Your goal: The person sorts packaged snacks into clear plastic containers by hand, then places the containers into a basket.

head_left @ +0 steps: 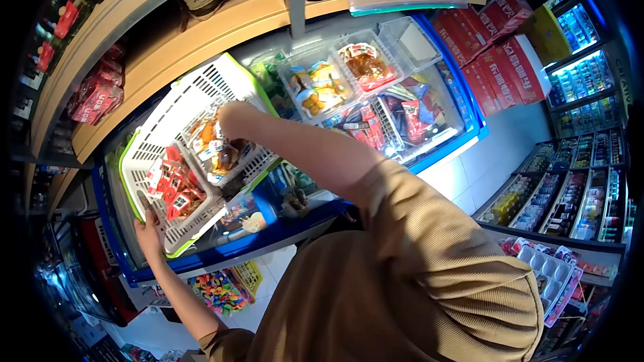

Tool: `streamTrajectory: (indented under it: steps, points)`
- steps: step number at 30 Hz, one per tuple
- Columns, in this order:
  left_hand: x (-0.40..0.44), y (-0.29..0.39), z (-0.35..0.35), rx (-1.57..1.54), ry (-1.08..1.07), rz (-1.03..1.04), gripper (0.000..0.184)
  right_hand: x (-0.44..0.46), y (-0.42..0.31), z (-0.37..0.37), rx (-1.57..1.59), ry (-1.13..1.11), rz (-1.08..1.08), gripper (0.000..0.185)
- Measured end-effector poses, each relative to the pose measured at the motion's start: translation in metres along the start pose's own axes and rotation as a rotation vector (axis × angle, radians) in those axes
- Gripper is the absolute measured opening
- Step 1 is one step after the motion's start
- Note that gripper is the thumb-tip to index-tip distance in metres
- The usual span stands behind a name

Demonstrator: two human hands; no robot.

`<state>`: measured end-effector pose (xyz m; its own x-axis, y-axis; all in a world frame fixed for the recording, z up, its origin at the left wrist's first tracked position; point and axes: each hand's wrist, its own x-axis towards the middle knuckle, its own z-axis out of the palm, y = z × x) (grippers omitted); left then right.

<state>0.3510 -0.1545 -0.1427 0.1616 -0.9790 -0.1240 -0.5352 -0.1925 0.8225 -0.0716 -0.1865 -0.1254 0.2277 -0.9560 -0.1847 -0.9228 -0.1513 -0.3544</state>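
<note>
A white slotted plastic basket with a green rim rests on top of a blue-edged chest freezer. At its near left corner my left hand grips the rim. Inside the basket stand two clear tubs: one with red-and-white snack packets, the other with brown packaged snacks. My right hand reaches down at the edge of the second tub, touching or just over its packets. Its fingers are hidden behind the hand, so what they hold, if anything, does not show.
More clear tubs hold yellow packets and brown packets on the freezer. Bottles stand on a wooden shelf behind. Red cartons are stacked at the right, and a drinks rack stands beyond.
</note>
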Motion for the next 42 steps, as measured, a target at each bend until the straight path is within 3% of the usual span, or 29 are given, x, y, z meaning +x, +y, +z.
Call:
streamTrajectory:
  steps: [1, 3, 5, 6, 7, 8, 10, 11, 14, 17, 19, 27, 28, 30, 31, 39, 42]
  points:
    - [0.007, -0.013, -0.002, -0.125, -0.011, -0.022, 0.032, -0.032, -0.01, -0.042, -0.058, 0.021, -0.067, 0.025]
    - [0.018, -0.04, -0.009, -0.413, -0.092, -0.097, 0.032, -0.072, -0.001, -0.083, 0.273, 0.244, -0.085, 0.025]
    - [-0.004, -0.012, -0.009, -0.27, -0.045, -0.199, 0.054, -0.126, 0.033, -0.122, 0.433, 0.324, 0.138, 0.024]
    - [-0.009, -0.016, -0.01, -0.399, -0.129, -0.209, 0.057, -0.153, 0.059, -0.133, 0.689, 0.238, 0.362, 0.032]
    - [-0.012, -0.02, -0.01, -0.528, -0.213, -0.212, 0.06, -0.172, 0.106, -0.113, 0.397, 0.373, 0.312, 0.043]
    - [-0.015, -0.023, -0.01, -0.66, -0.294, -0.211, 0.064, -0.186, 0.153, -0.088, 0.129, 0.327, 0.399, 0.053]
    - [-0.025, -0.013, -0.01, -0.616, -0.323, -0.23, 0.065, -0.224, 0.187, -0.065, 0.535, -0.145, 0.772, 0.072]
    - [-0.031, -0.005, -0.009, -0.589, -0.337, -0.242, 0.067, -0.232, 0.193, -0.045, 0.677, -0.233, 0.915, 0.082]
    - [-0.05, 0.011, -0.007, -0.509, -0.367, -0.294, 0.075, -0.22, 0.216, 0.032, 1.635, -0.075, 0.915, 0.097]
    - [-0.075, 0.019, -0.001, -0.503, -0.377, -0.315, 0.078, -0.189, 0.22, 0.057, 1.929, 0.115, 0.747, 0.059]
    - [-0.093, 0.027, 0.004, -0.519, -0.323, -0.352, 0.078, -0.182, 0.208, 0.046, 1.922, 0.212, 0.676, 0.033]
    - [-0.11, 0.019, 0.008, -0.571, -0.267, -0.32, 0.078, -0.22, 0.177, 0.001, 1.684, 0.233, 0.673, 0.034]
    - [-0.111, 0.02, 0.007, -0.55, -0.263, -0.328, 0.078, -0.231, 0.226, 0.025, 2.018, -0.039, 0.278, 0.034]
    - [-0.111, 0.027, 0.007, -0.538, -0.26, -0.341, 0.077, -0.246, 0.225, 0.011, 1.926, -0.001, 0.328, 0.035]
    - [-0.113, 0.033, 0.009, -0.563, -0.238, -0.344, 0.076, -0.261, 0.168, -0.048, 1.473, 0.301, 0.73, 0.036]
    - [-0.111, 0.029, 0.013, -0.529, -0.144, -0.333, 0.071, -0.309, 0.082, -0.159, 1.434, 0.375, 0.503, 0.054]
    - [-0.112, 0.038, 0.015, -0.517, -0.138, -0.331, 0.07, -0.279, 0.05, -0.17, 1.465, 0.235, 0.45, 0.056]
